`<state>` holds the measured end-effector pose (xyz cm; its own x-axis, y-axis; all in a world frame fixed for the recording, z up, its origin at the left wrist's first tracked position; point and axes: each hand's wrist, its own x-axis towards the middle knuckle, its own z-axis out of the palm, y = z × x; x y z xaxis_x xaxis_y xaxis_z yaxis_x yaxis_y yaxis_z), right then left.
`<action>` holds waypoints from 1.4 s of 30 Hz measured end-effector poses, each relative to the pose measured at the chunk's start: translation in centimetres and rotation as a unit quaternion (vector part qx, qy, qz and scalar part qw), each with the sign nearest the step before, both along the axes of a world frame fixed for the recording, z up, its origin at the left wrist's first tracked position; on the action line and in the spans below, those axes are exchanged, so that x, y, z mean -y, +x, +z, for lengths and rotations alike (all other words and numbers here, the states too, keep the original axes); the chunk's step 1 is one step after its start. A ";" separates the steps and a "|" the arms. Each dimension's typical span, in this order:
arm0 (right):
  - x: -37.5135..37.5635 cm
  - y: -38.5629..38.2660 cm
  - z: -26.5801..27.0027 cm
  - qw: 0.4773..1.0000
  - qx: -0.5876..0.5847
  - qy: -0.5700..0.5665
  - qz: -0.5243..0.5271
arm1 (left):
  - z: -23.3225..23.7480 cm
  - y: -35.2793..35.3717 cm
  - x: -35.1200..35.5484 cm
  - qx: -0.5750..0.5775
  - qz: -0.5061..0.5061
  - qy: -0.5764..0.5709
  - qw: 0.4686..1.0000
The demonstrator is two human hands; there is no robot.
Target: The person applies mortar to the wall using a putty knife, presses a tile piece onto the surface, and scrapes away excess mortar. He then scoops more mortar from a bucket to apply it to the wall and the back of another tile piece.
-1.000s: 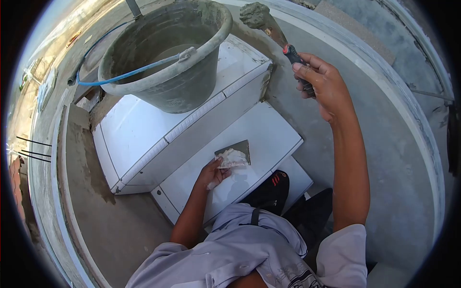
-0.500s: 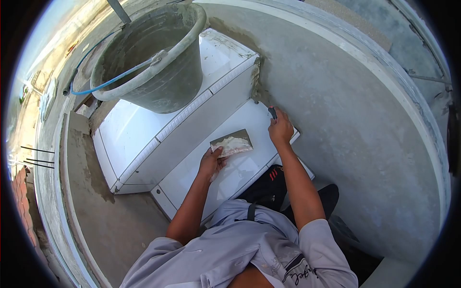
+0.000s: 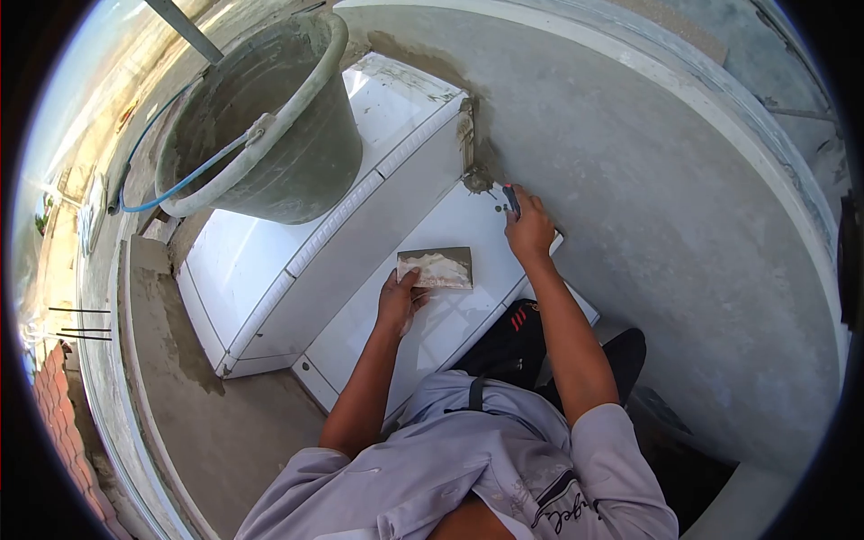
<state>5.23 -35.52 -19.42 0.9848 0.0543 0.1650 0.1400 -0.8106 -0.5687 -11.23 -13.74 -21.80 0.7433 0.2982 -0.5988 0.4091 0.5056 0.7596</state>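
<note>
My left hand [image 3: 400, 301] grips a small rectangular piece of tile [image 3: 435, 270] by its lower left edge, the thumb on top. White paste covers much of the tile's upper face, with a bare grey strip along the far side. My right hand [image 3: 531, 229] is closed around a dark-handled hand tool [image 3: 512, 200] by the wall; its working end cannot be made out. A grey lump of mortar [image 3: 478, 179] sits in the corner beyond it, and a few specks lie nearby on the white tiled step [image 3: 468, 220].
A large mortar-stained bucket [image 3: 306, 162] with a blue handle stands on the higher tiled step [image 3: 238, 261]. A curved grey plastered wall [image 3: 666, 207] rises on the right, and a lower wall [image 3: 180, 333] on the left. Thin rods [image 3: 81, 330] jut out at far left.
My right hand has tipped slightly with the tool, and a mortar lump and specks now show in the corner. The tile piece has turned a little, still in my left hand. The view has shifted slightly.
</note>
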 end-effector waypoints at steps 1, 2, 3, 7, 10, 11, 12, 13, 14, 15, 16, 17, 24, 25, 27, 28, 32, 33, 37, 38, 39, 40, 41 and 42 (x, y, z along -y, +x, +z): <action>0.1 -0.6 -0.1 0.999 -0.013 0.036 -0.002 | -0.4 -0.3 -0.3 0.006 -0.006 0.008 1.000; 0.2 -1.1 -0.7 0.992 -0.080 0.097 -0.005 | -0.8 -0.5 -0.8 0.008 -0.011 0.009 1.000; 0.2 -1.4 -1.2 0.977 -0.143 0.159 -0.010 | -1.1 -0.5 -1.4 0.011 -0.017 0.011 1.000; 0.9 -2.2 -0.3 0.937 -0.251 0.244 -0.009 | -2.1 -0.5 -2.9 0.008 -0.054 0.028 0.998; 0.4 -0.2 0.2 0.911 -0.323 0.255 -0.004 | -3.9 -0.9 -3.7 0.028 -0.073 0.013 0.997; 0.1 0.6 0.6 0.899 -0.356 0.257 -0.004 | -4.1 -0.8 -4.0 0.025 -0.066 -0.001 0.998; -0.3 1.4 0.9 0.893 -0.358 0.273 -0.010 | -4.3 -0.8 -4.3 0.022 -0.057 -0.016 0.998; -0.8 2.3 1.0 0.887 -0.360 0.288 -0.016 | -4.4 -0.8 -4.4 0.019 -0.047 -0.031 0.998; -1.2 3.1 1.2 0.882 -0.363 0.302 -0.020 | -4.2 -0.7 -4.2 0.021 -0.045 -0.035 0.998; -1.6 4.0 1.4 0.893 -0.353 0.277 -0.017 | -4.0 -0.6 -4.1 0.023 -0.043 -0.038 0.998; -2.0 4.7 1.7 0.904 -0.345 0.253 -0.014 | -3.9 -0.6 -4.0 0.025 -0.040 -0.041 0.998; -2.3 5.1 1.9 0.914 -0.336 0.228 -0.011 | -3.8 -0.7 -4.0 0.024 -0.041 -0.040 0.998; -1.8 2.9 5.5 0.973 -0.163 0.156 0.039 | -3.5 -0.6 -4.1 0.029 -0.050 -0.048 0.997; -1.2 1.9 5.0 0.976 -0.121 0.177 0.039 | -3.5 -0.5 -4.1 0.030 -0.052 -0.048 0.997; -1.1 0.3 4.4 0.978 -0.067 0.197 0.028 | -3.7 -0.5 -4.2 0.035 -0.054 -0.056 0.996; -1.5 -0.5 4.4 0.979 -0.056 0.198 0.016 | -3.7 -0.5 -4.2 0.036 -0.056 -0.059 0.996; -4.9 -1.8 4.4 0.972 -0.034 0.231 0.014 | -4.0 -0.2 -4.4 0.016 -0.063 -0.054 0.996; -6.6 -1.9 4.2 0.962 -0.017 0.270 0.024 | -4.0 -0.3 -4.5 0.013 -0.066 -0.052 0.996; -14.2 -2.2 6.0 0.919 -0.009 0.393 -0.027 | -3.6 -0.2 -4.4 0.017 -0.069 -0.055 0.996; -15.2 -2.2 6.2 0.909 -0.008 0.415 -0.028 | -3.6 -0.3 -4.3 0.020 -0.069 -0.054 0.996; -15.3 -2.0 6.2 0.908 -0.029 0.417 -0.016 | -3.6 -0.3 -4.2 0.024 -0.069 -0.053 0.996; -15.4 -1.6 6.5 0.906 -0.050 0.420 -0.002 | -3.6 -0.2 -4.2 0.028 -0.067 -0.052 0.996; -15.5 -1.6 6.8 0.904 -0.072 0.422 0.011 | -3.7 -0.4 -4.3 0.028 -0.067 -0.051 0.996; -14.8 -2.4 6.6 0.917 -0.081 0.389 0.034 | -3.7 -0.5 -4.3 0.027 -0.068 -0.051 0.996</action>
<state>2.85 -20.68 -12.81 0.9985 0.0452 0.0316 0.0378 -0.1429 -0.9890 -11.71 -9.39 -25.48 0.8043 0.1329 -0.5792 0.4391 0.5239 0.7299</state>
